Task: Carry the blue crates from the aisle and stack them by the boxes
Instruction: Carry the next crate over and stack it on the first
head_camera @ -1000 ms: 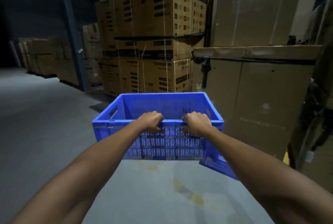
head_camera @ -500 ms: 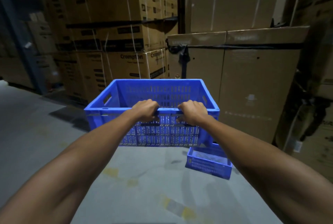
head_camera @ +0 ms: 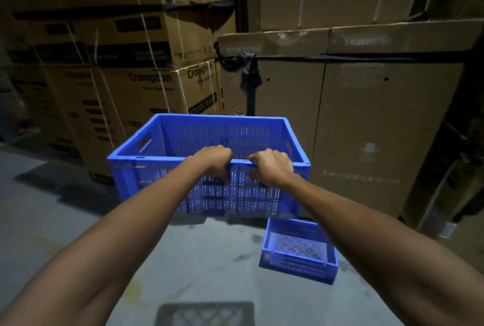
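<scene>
Holding tight with left grip [head_camera: 213,162] and right grip [head_camera: 272,167], fingers curled round the near rim. Closer now to the boxes [head_camera: 353,129], looming just ahead. Carrying the crate [head_camera: 146,176] clear of the floor [head_camera: 65,221], nearer the stacking spot than a second ago. Now fully in view below right: floor crate [head_camera: 298,249], likely the base for this one; probably lowering and lining up next.

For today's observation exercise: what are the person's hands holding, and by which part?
Both the left hand and right hand grip the large blue crate by its near top rim.
</scene>
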{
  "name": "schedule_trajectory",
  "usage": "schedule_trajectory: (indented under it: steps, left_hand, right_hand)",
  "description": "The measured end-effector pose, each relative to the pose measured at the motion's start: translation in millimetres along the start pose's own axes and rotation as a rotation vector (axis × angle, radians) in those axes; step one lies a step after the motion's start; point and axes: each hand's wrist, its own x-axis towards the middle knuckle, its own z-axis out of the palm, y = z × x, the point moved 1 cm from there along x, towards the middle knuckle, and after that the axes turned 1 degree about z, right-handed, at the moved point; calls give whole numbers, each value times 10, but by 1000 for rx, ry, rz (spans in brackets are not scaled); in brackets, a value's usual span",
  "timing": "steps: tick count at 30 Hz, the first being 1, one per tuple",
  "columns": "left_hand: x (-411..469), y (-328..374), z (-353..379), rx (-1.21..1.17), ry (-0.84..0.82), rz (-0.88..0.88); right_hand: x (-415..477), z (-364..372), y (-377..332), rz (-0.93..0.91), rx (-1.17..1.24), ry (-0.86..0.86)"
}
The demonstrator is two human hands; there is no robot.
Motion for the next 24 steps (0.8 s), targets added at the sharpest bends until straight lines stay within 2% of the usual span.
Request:
schedule_trajectory:
  steps: [12,18,24]
  left_hand:
    - [2365,-1141,1337,-45,116,191]
    - [3377,-1090,2464,26,140,230]
    - [4211,-717,4001,3,138,252]
  right_hand:
    - [1829,1801,495,130,-130,-64]
    - [2048,3138,1085,148,-126,-39]
    - [1950,4801,1822,148,-141,-18]
